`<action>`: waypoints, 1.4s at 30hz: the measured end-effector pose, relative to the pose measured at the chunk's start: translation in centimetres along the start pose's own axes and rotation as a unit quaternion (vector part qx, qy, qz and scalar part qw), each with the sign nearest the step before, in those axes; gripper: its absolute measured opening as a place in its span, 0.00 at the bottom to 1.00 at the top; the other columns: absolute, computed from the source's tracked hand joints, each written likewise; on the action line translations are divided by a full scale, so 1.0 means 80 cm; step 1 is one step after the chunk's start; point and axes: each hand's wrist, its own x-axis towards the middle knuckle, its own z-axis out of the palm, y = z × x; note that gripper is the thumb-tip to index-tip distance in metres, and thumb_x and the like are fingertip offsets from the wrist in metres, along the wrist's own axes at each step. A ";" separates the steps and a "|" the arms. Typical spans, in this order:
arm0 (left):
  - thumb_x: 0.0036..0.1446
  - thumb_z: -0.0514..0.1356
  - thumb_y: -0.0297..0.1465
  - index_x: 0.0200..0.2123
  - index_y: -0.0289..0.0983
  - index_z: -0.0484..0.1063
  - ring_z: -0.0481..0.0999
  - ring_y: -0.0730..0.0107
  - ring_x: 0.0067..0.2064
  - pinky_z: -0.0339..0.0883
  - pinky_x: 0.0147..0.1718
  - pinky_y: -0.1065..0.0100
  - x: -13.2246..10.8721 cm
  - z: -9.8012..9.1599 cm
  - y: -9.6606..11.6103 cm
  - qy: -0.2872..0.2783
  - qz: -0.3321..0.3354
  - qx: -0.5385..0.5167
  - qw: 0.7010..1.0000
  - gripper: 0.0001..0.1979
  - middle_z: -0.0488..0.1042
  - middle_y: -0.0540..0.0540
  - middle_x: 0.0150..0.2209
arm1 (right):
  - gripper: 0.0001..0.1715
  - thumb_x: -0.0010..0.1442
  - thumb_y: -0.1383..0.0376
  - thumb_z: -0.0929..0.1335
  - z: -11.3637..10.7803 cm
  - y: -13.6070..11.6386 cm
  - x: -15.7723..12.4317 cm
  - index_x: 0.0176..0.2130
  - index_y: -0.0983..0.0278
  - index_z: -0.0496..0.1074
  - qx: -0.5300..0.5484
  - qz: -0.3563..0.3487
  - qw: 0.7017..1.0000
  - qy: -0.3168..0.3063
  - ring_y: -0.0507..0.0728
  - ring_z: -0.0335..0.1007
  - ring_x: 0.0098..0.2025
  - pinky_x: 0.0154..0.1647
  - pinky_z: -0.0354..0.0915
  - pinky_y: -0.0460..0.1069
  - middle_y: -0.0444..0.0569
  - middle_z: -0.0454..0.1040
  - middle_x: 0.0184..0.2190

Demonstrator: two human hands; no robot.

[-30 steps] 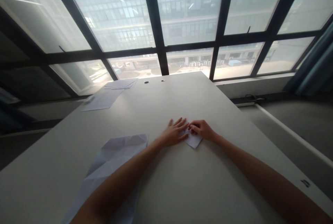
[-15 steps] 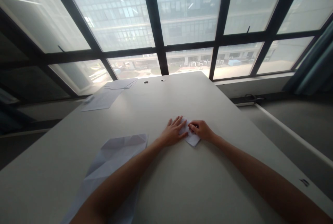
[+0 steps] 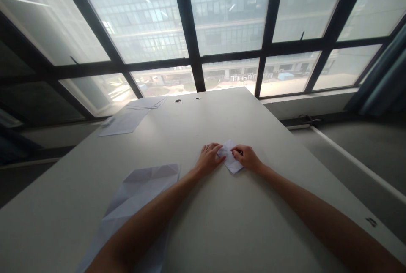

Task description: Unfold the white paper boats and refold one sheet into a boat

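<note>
A small folded white paper [image 3: 229, 156] lies on the white table [image 3: 241, 222], a little past its middle. My left hand [image 3: 208, 158] has curled fingers that pinch the paper's left edge. My right hand [image 3: 246, 157] is closed on the paper's right side, fingertips pressed onto it. Both forearms stretch out from the near edge of the table toward it.
A large creased sheet of white paper [image 3: 133, 201] lies at the near left under my left forearm. More loose sheets [image 3: 130, 116] sit at the far left corner. Two round cable holes [image 3: 177, 100] are near the far edge, below a wide window.
My left hand, which lay flat with fingers spread over the paper, has pulled back and curled onto its left edge. More of the paper shows between the hands.
</note>
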 end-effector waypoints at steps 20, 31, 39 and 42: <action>0.56 0.64 0.28 0.59 0.40 0.65 0.73 0.71 0.35 0.69 0.39 0.68 0.005 0.002 -0.005 0.078 -0.037 -0.166 0.982 0.27 0.73 0.46 0.44 | 0.14 0.57 0.68 0.66 0.000 -0.006 -0.001 0.39 0.64 0.80 -0.028 -0.014 0.999 -0.032 0.57 0.74 0.37 0.40 0.66 0.49 0.52 0.81 0.36; 0.66 0.52 0.37 0.60 0.39 0.63 0.69 0.73 0.28 0.63 0.41 0.67 0.000 -0.017 0.010 0.089 -0.046 -0.160 0.982 0.21 0.70 0.55 0.25 | 0.16 0.62 0.57 0.66 -0.004 -0.015 -0.002 0.34 0.65 0.79 -0.028 -0.014 0.998 -0.058 0.55 0.71 0.31 0.34 0.62 0.47 0.49 0.79 0.31; 0.70 0.47 0.39 0.67 0.40 0.50 0.75 0.65 0.44 0.66 0.47 0.63 -0.006 -0.018 0.022 0.025 0.121 -0.306 0.944 0.26 0.76 0.43 0.44 | 0.20 0.57 0.51 0.69 -0.006 -0.014 -0.004 0.26 0.65 0.73 -0.048 0.007 0.996 -0.075 0.51 0.59 0.24 0.25 0.52 0.45 0.42 0.69 0.21; 0.70 0.47 0.39 0.67 0.40 0.50 0.75 0.66 0.45 0.67 0.47 0.64 -0.006 -0.015 0.022 0.023 0.113 -0.307 0.945 0.24 0.75 0.42 0.46 | 0.19 0.59 0.56 0.67 -0.007 -0.010 -0.001 0.23 0.65 0.69 -0.015 0.001 0.997 -0.075 0.50 0.56 0.23 0.25 0.50 0.45 0.40 0.64 0.19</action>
